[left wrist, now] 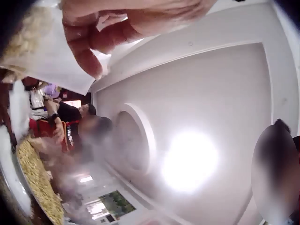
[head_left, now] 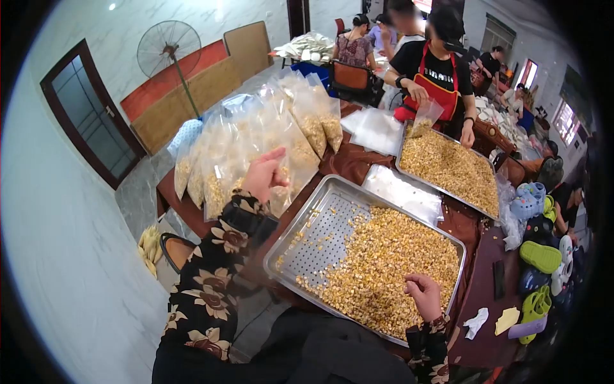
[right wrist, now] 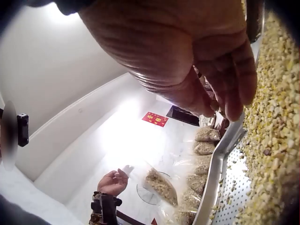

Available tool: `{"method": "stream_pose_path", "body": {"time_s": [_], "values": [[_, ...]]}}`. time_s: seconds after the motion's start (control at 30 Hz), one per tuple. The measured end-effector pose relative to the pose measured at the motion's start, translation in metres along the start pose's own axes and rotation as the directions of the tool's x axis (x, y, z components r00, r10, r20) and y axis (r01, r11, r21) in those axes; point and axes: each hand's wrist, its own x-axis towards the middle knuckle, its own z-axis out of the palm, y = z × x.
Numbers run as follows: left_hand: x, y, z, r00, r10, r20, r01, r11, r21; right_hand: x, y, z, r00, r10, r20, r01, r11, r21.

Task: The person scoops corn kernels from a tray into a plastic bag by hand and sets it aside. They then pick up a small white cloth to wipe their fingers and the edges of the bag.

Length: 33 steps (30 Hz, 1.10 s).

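My left hand is raised beside the filled bags. Its fingers are bent at the clear upper film of a bag of yellow kernels. That bag hangs tilted beside the left hand in the right wrist view. Over the near right part of a perforated metal tray is my right hand, its fingers loosely bent above the loose kernels. In the right wrist view the right hand has thumb and fingertips close together; whether a small piece lies between them is unclear.
Filled bags stand at the back left. Flat empty bags lie behind my tray. A person in a red apron works at a second kernel tray. Clogs, crumpled tissue and yellow paper are at the right.
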Motion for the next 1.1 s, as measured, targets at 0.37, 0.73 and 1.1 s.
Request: {"method": "stream_pose_path", "body": {"time_s": [0.37,0.73,1.1], "values": [[0.105,-0.061,-0.144,0.991,-0.131,-0.038,0.135,0.980,0.146,-0.019,0.010,0.005,0.999,0.025,-0.045,-0.026,1.000,-0.014],[0.112,-0.099,-0.156,0.568,0.820,-0.072,-0.121,0.170,0.978,-0.028,0.021,0.020,0.969,0.011,-0.248,-0.051,0.986,-0.157],[0.038,-0.115,-0.109,0.789,0.071,0.610,-0.576,-0.259,0.775,-0.022,0.061,0.046,0.889,-0.352,-0.294,0.085,0.757,-0.648]]}}
